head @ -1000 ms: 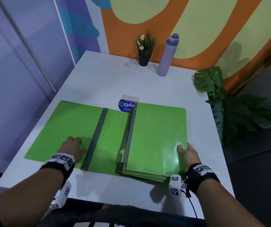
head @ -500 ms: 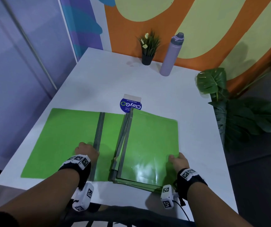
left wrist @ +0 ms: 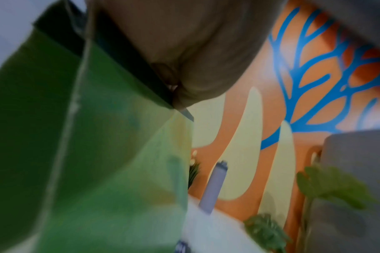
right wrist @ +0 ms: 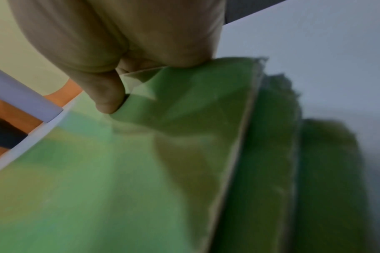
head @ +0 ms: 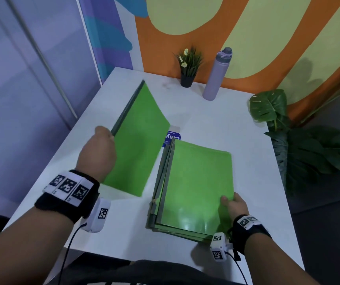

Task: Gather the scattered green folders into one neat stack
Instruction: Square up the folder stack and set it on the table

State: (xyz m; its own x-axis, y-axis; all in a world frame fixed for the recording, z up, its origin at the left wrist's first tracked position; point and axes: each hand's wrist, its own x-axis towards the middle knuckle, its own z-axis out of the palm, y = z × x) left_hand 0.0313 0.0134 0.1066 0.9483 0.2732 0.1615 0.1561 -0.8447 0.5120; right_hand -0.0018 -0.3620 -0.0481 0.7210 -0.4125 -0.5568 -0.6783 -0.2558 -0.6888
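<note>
A stack of green folders (head: 195, 182) with grey spines lies on the white table (head: 247, 128), right of centre. My right hand (head: 233, 204) grips its near right corner, thumb on top (right wrist: 108, 95), and the top cover (right wrist: 141, 162) bends under it. My left hand (head: 99, 149) holds one more green folder (head: 138, 136) by its dark spine, lifted off the table and tilted up, left of the stack. The left wrist view shows that folder (left wrist: 98, 145) pinched at the spine, blurred.
A round blue sticker label (head: 172, 137) lies just behind the stack. A small potted plant (head: 187, 68) and a lilac bottle (head: 216, 75) stand at the table's far edge by the painted wall. Large leafy plants (head: 308, 145) stand off the right side.
The open folder that lay flat on the left has been closed and lifted off the table by my left hand. My right hand stays on the stack's corner.
</note>
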